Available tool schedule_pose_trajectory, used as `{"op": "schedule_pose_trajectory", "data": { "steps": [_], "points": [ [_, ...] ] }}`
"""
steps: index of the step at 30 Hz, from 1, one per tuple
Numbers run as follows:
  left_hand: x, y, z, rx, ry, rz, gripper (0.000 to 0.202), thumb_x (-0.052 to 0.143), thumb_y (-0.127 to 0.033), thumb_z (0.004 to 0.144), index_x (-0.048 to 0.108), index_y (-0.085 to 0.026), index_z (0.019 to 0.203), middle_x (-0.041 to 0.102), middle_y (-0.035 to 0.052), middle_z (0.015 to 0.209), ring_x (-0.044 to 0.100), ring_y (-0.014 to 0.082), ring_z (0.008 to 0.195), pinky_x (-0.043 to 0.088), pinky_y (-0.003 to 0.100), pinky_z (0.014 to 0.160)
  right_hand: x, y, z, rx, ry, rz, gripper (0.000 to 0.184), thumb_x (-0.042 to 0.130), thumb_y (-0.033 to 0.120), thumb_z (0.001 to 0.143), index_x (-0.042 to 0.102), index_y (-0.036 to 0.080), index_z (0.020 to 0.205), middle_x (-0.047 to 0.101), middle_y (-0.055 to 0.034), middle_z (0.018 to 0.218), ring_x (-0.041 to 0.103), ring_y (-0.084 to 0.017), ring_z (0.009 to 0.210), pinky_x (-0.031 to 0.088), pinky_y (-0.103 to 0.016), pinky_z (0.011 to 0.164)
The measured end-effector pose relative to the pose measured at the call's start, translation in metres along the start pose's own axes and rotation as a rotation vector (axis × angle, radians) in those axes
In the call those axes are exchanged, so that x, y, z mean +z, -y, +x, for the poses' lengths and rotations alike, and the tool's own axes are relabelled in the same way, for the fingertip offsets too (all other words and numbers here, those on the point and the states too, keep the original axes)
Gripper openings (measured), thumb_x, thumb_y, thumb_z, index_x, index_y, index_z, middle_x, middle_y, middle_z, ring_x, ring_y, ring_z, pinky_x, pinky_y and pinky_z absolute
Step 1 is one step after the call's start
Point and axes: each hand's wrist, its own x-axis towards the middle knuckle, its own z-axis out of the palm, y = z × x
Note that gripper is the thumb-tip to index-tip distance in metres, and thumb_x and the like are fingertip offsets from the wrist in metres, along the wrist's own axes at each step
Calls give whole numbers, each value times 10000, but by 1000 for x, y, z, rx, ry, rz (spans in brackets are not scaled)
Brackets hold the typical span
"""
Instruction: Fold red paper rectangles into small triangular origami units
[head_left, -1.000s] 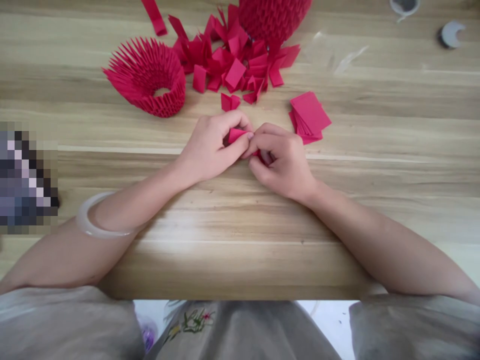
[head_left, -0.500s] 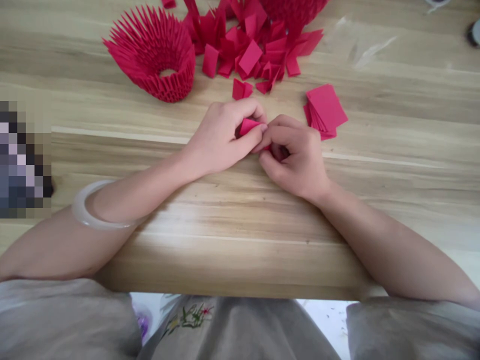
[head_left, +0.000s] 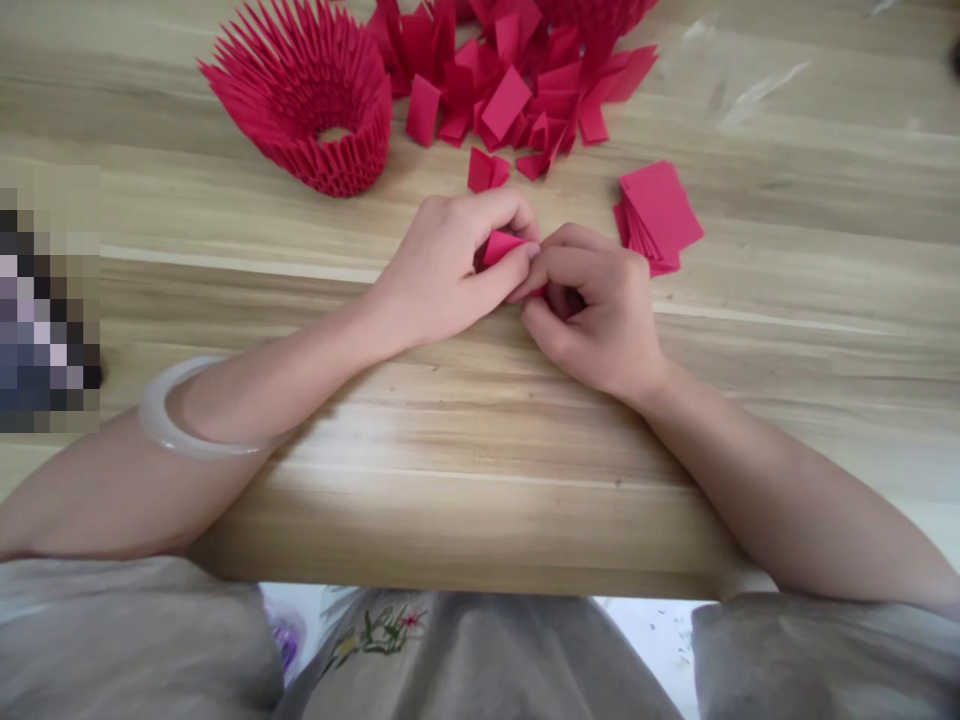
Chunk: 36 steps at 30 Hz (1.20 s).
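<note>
Both hands meet over the middle of the wooden table [head_left: 480, 440]. My left hand [head_left: 450, 270] and my right hand [head_left: 592, 305] pinch one small folded piece of red paper [head_left: 498, 246] between their fingertips; most of the piece is hidden by the fingers. A white bangle [head_left: 176, 415] sits on my left forearm. A small stack of flat red paper squares [head_left: 660, 212] lies just right of my right hand. A single folded red piece [head_left: 486, 170] lies just beyond my left hand.
A spiky ring built of folded red paper units [head_left: 307, 95] stands at the far left. A heap of loose folded red pieces [head_left: 517, 85] lies at the far centre. A scrap of clear film [head_left: 742, 85] lies at the far right. A blurred patch covers the left edge.
The view has tipped so everything on the table sits slightly higher in frame. Both hands keep pinching the same red piece, with only small finger shifts.
</note>
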Motion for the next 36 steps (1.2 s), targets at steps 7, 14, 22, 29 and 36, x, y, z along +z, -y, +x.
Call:
{"op": "schedule_pose_trajectory", "data": {
  "steps": [7,14,22,29,36],
  "points": [
    [0,1,0,-3,0,5,91,522,-242,793,590,-182,784,603,4,722,545,148,683,419,268,630,0,1,0,15,-1,-2,139,552,88,723,556,214,665,551,-23,751,485,-122,598,438,-308,577],
    [0,1,0,-1,-4,3,97,513,-242,797,590,-182,788,612,7,742,543,150,688,419,271,634,0,1,0,14,-2,6,111,558,128,741,555,214,672,555,-25,745,481,-121,593,448,-299,576],
    [1,1,0,29,-2,-18,80,517,-219,805,586,-181,786,607,0,749,540,137,685,409,272,631,0,3,1,9,-18,-7,152,544,70,697,549,210,638,537,-12,712,473,-108,560,442,-282,556],
    [1,2,0,57,0,-32,59,521,-188,802,579,-182,799,600,4,750,500,126,656,373,283,614,-1,2,0,23,5,4,119,570,135,746,548,214,659,541,-24,729,482,-123,595,450,-301,580],
    [1,4,1,80,0,3,55,525,-202,814,560,-207,772,604,-5,756,500,121,684,378,288,637,-2,3,1,32,15,-40,159,557,84,724,531,212,635,533,-15,721,478,-116,585,437,-288,581]
  ]
}}
